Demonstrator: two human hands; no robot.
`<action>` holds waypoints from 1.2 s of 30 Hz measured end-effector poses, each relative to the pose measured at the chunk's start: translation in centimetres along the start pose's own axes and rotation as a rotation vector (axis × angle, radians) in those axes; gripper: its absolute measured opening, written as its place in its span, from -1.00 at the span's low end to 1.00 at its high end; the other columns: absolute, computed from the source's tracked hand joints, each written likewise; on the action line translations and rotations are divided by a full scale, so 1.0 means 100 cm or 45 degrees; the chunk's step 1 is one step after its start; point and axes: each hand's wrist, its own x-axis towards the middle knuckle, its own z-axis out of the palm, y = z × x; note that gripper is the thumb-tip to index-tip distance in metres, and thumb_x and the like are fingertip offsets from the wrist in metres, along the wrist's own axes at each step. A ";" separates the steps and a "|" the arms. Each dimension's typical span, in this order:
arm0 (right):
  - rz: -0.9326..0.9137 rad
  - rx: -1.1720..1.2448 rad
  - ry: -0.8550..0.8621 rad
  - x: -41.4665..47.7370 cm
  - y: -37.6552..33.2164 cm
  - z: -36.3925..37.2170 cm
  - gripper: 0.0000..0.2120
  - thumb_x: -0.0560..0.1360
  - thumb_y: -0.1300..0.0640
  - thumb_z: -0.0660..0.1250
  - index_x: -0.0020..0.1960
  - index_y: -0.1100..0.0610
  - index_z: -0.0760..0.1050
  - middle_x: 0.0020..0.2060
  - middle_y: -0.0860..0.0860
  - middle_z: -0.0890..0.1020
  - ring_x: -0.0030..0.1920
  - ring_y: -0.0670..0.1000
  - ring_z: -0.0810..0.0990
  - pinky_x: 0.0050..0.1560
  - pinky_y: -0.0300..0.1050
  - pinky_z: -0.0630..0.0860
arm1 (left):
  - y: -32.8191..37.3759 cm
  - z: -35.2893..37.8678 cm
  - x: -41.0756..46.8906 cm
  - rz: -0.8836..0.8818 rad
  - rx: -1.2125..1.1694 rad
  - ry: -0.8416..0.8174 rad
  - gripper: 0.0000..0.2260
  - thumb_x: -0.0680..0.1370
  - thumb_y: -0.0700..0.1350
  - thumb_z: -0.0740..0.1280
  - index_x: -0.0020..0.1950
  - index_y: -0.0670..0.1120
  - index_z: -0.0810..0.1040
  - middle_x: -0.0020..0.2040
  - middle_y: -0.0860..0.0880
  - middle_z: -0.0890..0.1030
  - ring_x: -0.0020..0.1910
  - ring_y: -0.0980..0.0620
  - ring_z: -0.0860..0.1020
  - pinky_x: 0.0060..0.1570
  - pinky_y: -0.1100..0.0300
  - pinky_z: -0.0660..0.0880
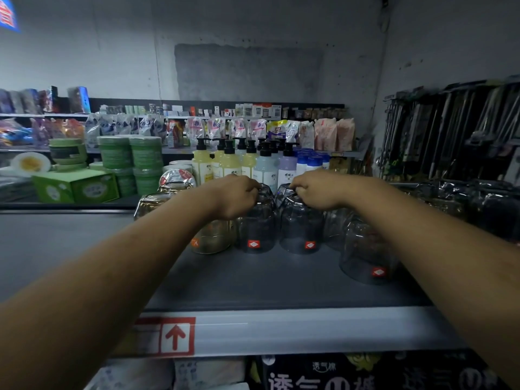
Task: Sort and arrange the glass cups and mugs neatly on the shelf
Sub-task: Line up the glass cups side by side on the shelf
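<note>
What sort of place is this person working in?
Most likely a small general shop. Smoky glass cups with red stickers stand on a shelf whose front rail carries a red-arrow label, and rows of pump bottles and refill pouches fill the racks behind.

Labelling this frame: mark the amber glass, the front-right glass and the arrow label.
amber glass [209, 239], head view, lower side wall.
front-right glass [363, 257], head view, side wall above its sticker.
arrow label [175, 336], head view, the red arrow.
</note>
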 end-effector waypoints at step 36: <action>-0.089 0.455 0.668 -0.113 0.119 0.025 -0.74 0.61 0.30 0.25 0.22 0.14 0.61 0.09 0.01 0.67 -0.09 -0.25 0.54 -0.11 -0.44 0.33 | 0.086 0.030 -0.039 0.255 0.340 0.399 -0.52 0.60 0.23 0.27 0.50 0.14 0.41 0.39 0.04 0.53 0.26 -0.13 0.58 0.25 -0.05 0.52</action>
